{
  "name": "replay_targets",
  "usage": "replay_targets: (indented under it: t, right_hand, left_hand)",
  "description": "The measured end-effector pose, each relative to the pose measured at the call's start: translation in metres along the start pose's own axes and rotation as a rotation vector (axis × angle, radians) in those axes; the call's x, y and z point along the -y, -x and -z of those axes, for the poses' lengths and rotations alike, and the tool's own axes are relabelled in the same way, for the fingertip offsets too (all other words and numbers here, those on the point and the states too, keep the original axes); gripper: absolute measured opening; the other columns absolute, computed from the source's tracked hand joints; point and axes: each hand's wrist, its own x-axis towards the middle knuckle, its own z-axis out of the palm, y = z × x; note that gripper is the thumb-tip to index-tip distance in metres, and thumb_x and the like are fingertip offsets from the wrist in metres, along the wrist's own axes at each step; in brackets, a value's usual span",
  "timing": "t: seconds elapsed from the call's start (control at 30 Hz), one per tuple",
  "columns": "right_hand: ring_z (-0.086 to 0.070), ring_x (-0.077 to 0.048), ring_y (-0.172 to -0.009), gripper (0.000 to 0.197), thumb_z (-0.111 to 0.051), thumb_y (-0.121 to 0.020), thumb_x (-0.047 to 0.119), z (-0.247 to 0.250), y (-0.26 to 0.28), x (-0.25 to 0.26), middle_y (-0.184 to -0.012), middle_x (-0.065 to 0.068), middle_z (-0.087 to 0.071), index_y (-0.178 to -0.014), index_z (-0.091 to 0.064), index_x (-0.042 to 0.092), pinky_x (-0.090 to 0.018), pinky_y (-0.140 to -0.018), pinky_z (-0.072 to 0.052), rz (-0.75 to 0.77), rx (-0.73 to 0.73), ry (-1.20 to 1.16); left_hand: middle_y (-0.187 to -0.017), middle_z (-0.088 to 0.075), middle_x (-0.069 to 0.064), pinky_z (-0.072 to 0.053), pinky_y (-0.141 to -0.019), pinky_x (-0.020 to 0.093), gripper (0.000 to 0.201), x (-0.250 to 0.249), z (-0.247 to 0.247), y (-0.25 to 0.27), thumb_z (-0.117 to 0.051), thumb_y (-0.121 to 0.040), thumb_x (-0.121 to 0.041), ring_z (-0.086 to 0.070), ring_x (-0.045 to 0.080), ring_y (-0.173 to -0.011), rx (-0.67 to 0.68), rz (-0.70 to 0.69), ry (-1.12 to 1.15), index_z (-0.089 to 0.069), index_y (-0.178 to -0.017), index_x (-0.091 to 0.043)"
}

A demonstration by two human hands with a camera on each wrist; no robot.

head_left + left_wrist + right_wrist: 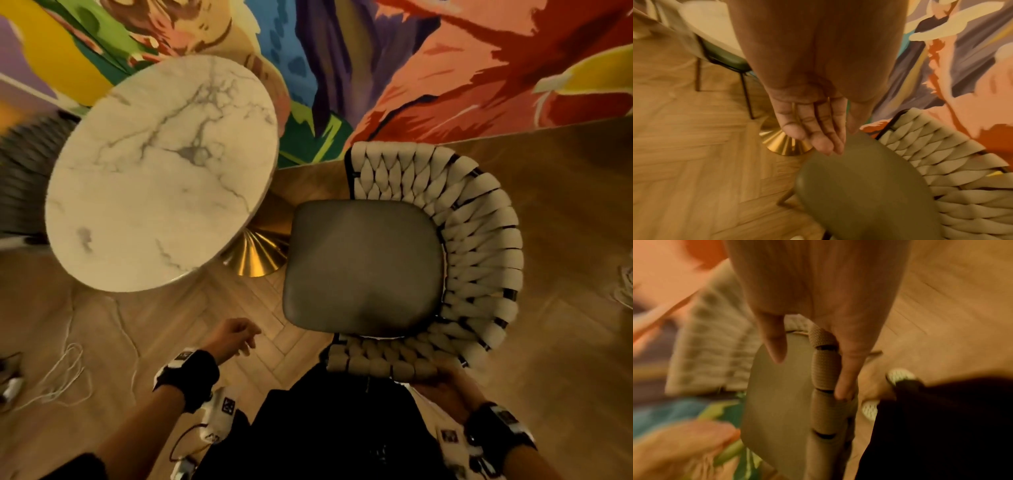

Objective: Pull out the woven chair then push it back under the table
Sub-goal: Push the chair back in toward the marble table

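The woven chair (479, 240) has a cream braided back and a grey seat cushion (363, 267). It stands on the wood floor just right of the round marble table (161, 171), with the seat's left edge over the table's gold base (255, 253). My right hand (445, 383) grips the braided rim at the chair's near side. In the right wrist view that hand (810, 378) has its thumb inside the rim, over the seat (777, 394), and its fingers outside. My left hand (236, 337) hangs free left of the chair, fingers relaxed (818, 129) above the seat's edge (859, 186), holding nothing.
A bright painted mural wall (445, 85) runs behind the table and chair. A dark chair (24, 178) sits at the table's far left, and another with a green seat (725, 58) shows beyond the base. White cords (65, 377) lie on the floor at left. My black-clad legs (335, 428) stand against the chair.
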Motion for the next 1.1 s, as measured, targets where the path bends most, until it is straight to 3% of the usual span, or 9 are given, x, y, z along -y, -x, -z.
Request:
replay_targets:
  t: [0.07,0.13,0.23,0.37,0.47,0.53,0.77,1.0,1.1]
  right_hand:
    - [-0.054,-0.035,-0.119,0.058,-0.054,-0.087,0.014,-0.01,-0.004,0.002,-0.118,-0.014,-0.069,-0.14,-0.037,-0.003,-0.05,-0.103,-0.045,0.049,0.071,-0.033]
    - [-0.058,-0.033,-0.119,0.052,-0.043,-0.093,0.009,-0.011,-0.011,0.008,-0.134,-0.013,-0.058,-0.144,-0.035,0.003,-0.044,-0.088,-0.057,0.06,0.102,-0.033]
    - [-0.07,-0.035,-0.092,0.048,-0.044,-0.096,0.014,-0.02,-0.019,0.026,-0.121,-0.02,-0.058,-0.143,-0.037,0.004,-0.04,-0.066,-0.063,0.014,0.039,-0.011]
    - [-0.062,-0.036,-0.092,0.045,-0.047,-0.097,0.025,-0.041,-0.025,0.068,-0.097,-0.023,-0.061,-0.138,-0.039,0.006,-0.043,-0.074,-0.053,-0.014,-0.045,0.196]
    - [-0.062,-0.028,-0.079,0.056,-0.044,-0.097,0.039,-0.054,-0.034,0.106,-0.09,-0.018,-0.065,-0.129,-0.049,-0.006,-0.034,-0.064,-0.047,-0.04,-0.112,0.472]
    - [-0.061,-0.026,-0.073,0.053,-0.041,-0.097,0.043,-0.066,-0.04,0.127,-0.086,-0.016,-0.065,-0.123,-0.053,-0.001,-0.032,-0.063,-0.044,-0.024,-0.167,0.562]
    - [-0.061,-0.028,-0.07,0.06,-0.038,-0.097,0.044,-0.129,-0.067,0.196,-0.081,-0.018,-0.064,-0.14,-0.035,0.003,-0.034,-0.064,-0.043,-0.016,-0.321,0.666]
    - [-0.06,-0.026,-0.052,0.056,-0.039,-0.099,0.038,-0.179,-0.084,0.253,-0.075,-0.016,-0.057,-0.141,-0.033,0.001,-0.03,-0.052,-0.039,-0.001,-0.374,0.713]
    - [-0.062,-0.026,-0.054,0.047,-0.033,-0.1,0.039,-0.187,-0.082,0.276,-0.073,-0.015,-0.063,-0.132,-0.04,0.006,-0.031,-0.059,-0.044,0.046,-0.386,0.669]
  left_hand:
    - [-0.049,-0.062,-0.005,-0.035,-0.036,0.015,0.03,0.034,-0.004,0.017,-0.043,-0.095,-0.001,-0.055,0.003,-0.033,-0.045,0.072,0.042,-0.065,-0.077,-0.011]
    - [-0.044,-0.062,-0.003,-0.035,-0.035,0.014,0.026,0.069,-0.009,0.031,-0.045,-0.095,-0.002,-0.054,0.006,-0.031,-0.067,0.173,0.09,-0.065,-0.079,-0.006]
    - [-0.039,-0.059,-0.003,-0.035,-0.034,0.013,0.028,0.103,-0.016,0.049,-0.047,-0.094,-0.002,-0.053,0.008,-0.03,-0.089,0.278,0.115,-0.066,-0.074,-0.006]
    - [-0.042,-0.054,0.001,-0.033,-0.032,0.013,0.026,0.111,-0.024,0.056,-0.046,-0.095,-0.003,-0.049,0.007,-0.028,-0.139,0.308,0.165,-0.065,-0.077,-0.001]
    - [-0.052,-0.057,0.003,-0.036,-0.039,0.017,0.023,0.108,-0.025,0.048,-0.047,-0.095,-0.008,-0.053,0.009,-0.037,-0.086,0.317,0.184,-0.068,-0.086,0.0]
    - [-0.053,-0.059,0.002,-0.036,-0.042,0.019,0.022,0.102,-0.025,0.039,-0.048,-0.094,-0.008,-0.054,0.009,-0.039,-0.059,0.326,0.213,-0.068,-0.088,-0.001]
    - [-0.039,-0.057,0.001,-0.033,-0.032,0.012,0.026,0.062,-0.002,-0.022,-0.047,-0.095,-0.002,-0.05,0.007,-0.029,-0.02,0.306,0.269,-0.065,-0.077,-0.003]
    - [-0.044,-0.06,-0.001,-0.037,-0.038,0.016,0.025,-0.005,0.049,-0.096,-0.049,-0.093,-0.003,-0.053,0.008,-0.035,-0.017,0.162,0.22,-0.068,-0.078,-0.005]
    - [-0.045,-0.061,-0.002,-0.037,-0.039,0.016,0.023,-0.029,0.065,-0.115,-0.05,-0.093,-0.003,-0.054,0.006,-0.035,-0.028,0.119,0.2,-0.068,-0.08,-0.005]
